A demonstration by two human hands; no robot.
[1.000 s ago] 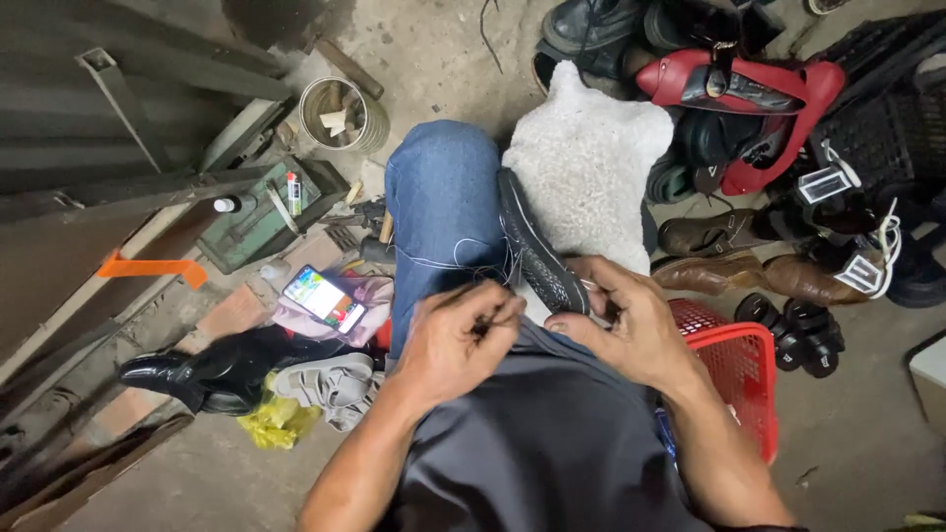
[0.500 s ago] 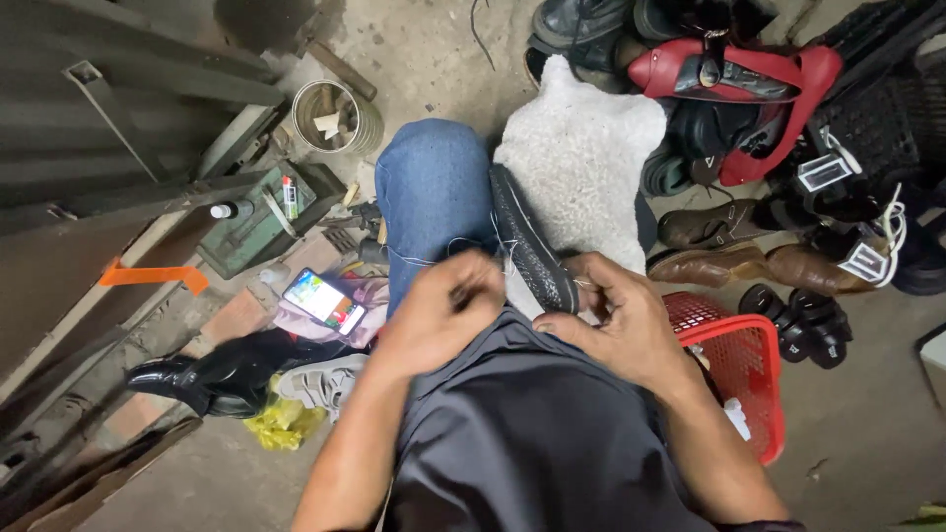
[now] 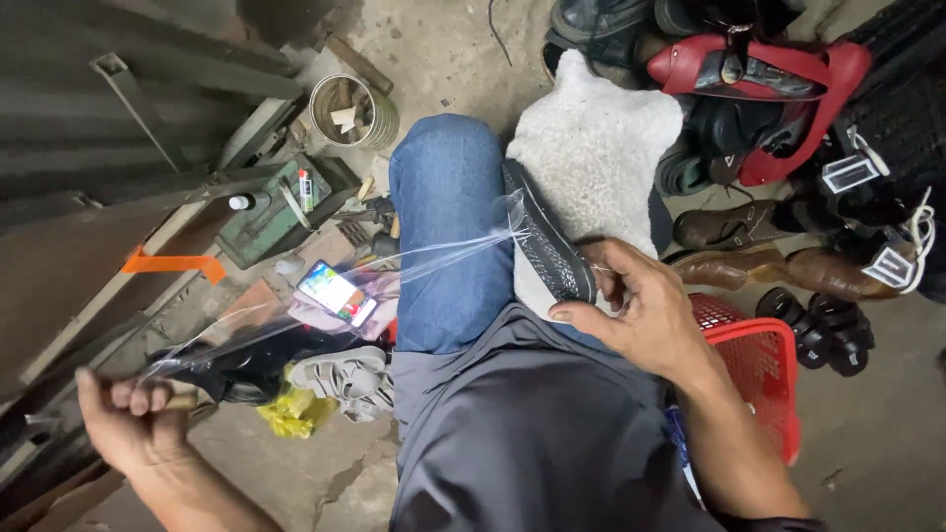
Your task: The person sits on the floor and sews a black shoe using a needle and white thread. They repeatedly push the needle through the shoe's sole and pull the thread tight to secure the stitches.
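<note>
**Left hand pulled out wide, thread drawn taut from shoe**

Half a second ago both hands sat together at the shoe on the lap. Now the left hand (image 3: 133,419) has swung far out to the lower left, well apart from the shoe, and a clear thread (image 3: 325,296) stretches tight from its fist across the blue-jeaned knee (image 3: 443,217) to the dark shoe (image 3: 547,246). The right hand (image 3: 645,315) has stayed at the shoe.

Grip: left hand fingers curled tight into a fist, clamped on a small wooden-looking handle (image 3: 180,401) with the thread end; what tool it is, can't tell. Right hand clamped on the shoe, thumb under the sole edge, fingers over the heel end. Shoe lies sole-side up on the lap, leaning against a white fleecy pad (image 3: 591,148). Red basket (image 3: 759,365) just beside the right wrist.
</note>
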